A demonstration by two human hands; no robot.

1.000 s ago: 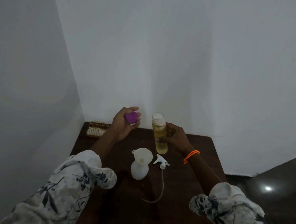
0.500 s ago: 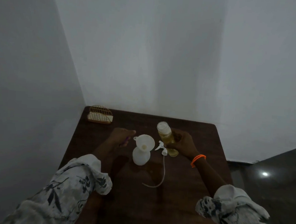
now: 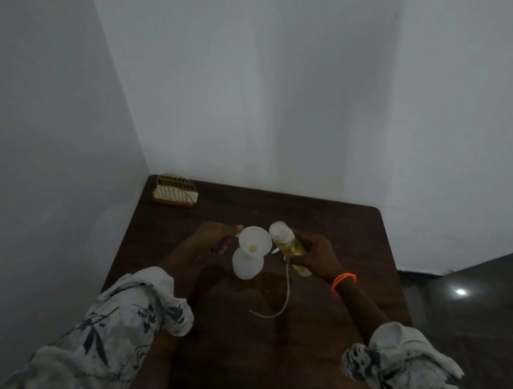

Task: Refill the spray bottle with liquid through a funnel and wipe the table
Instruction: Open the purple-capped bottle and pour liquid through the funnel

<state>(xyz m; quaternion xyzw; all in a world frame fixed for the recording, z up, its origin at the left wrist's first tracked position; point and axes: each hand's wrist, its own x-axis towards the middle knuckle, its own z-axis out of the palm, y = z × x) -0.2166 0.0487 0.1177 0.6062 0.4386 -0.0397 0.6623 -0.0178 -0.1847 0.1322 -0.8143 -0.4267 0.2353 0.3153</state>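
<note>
A white spray bottle point(image 3: 246, 265) stands on the dark wooden table point(image 3: 322, 229) with a white funnel point(image 3: 255, 239) in its neck. My right hand point(image 3: 315, 253) grips a clear bottle of yellow liquid point(image 3: 291, 246), uncapped and tilted with its mouth toward the funnel's rim. My left hand point(image 3: 212, 240) is beside the funnel on the left, holding the purple cap point(image 3: 220, 244) under its fingers, with a fingertip at the funnel's edge. The white spray head with its long tube point(image 3: 283, 293) lies on the table just right of the spray bottle, partly hidden by the yellow bottle.
A gold wire holder with pale napkins point(image 3: 175, 190) sits at the table's far left corner against the wall. White walls close the table on the left and back. A dark glossy floor point(image 3: 468, 315) lies to the right.
My left hand came down from chest height with the purple cap to the funnel's left side. My right hand has tilted the yellow bottle toward the funnel.
</note>
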